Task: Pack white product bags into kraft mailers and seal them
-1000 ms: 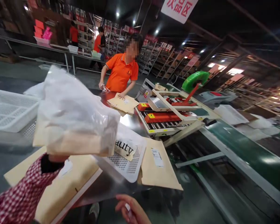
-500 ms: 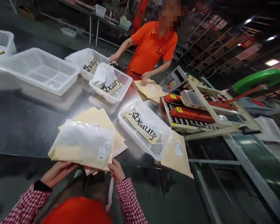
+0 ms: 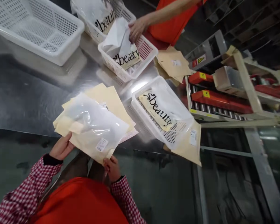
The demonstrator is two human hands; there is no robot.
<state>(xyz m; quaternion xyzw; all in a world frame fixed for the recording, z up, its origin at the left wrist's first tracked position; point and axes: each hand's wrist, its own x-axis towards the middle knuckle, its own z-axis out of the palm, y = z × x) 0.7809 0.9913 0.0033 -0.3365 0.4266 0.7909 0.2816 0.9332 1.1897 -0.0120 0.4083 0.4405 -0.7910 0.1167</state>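
Observation:
A shiny white-and-cream mailing bag (image 3: 93, 123) with a small barcode label lies tilted at the front edge of the metal table. My left hand (image 3: 62, 147) grips its near left edge, the thumb on top and the other fingers hidden beneath. My right hand (image 3: 112, 168) pinches the bag's near right corner, just below the label. Behind and under this bag are several cream mailing bags (image 3: 118, 102). A white basket (image 3: 136, 96) to the right holds a bag printed "sbeauty" (image 3: 156, 109).
A co-worker's hand (image 3: 137, 29) touches a bag in another white basket (image 3: 151, 51). A large white basket (image 3: 67, 57) stands at the far left. Cream envelopes (image 3: 175, 60) lie near the roller machine (image 3: 221, 102). Another envelope (image 3: 192, 147) juts past the table edge.
My view has tilted down and come closer. The held bag has turned, its right side dropping toward me. The co-worker's hand has moved from the basket's rim onto the bag inside.

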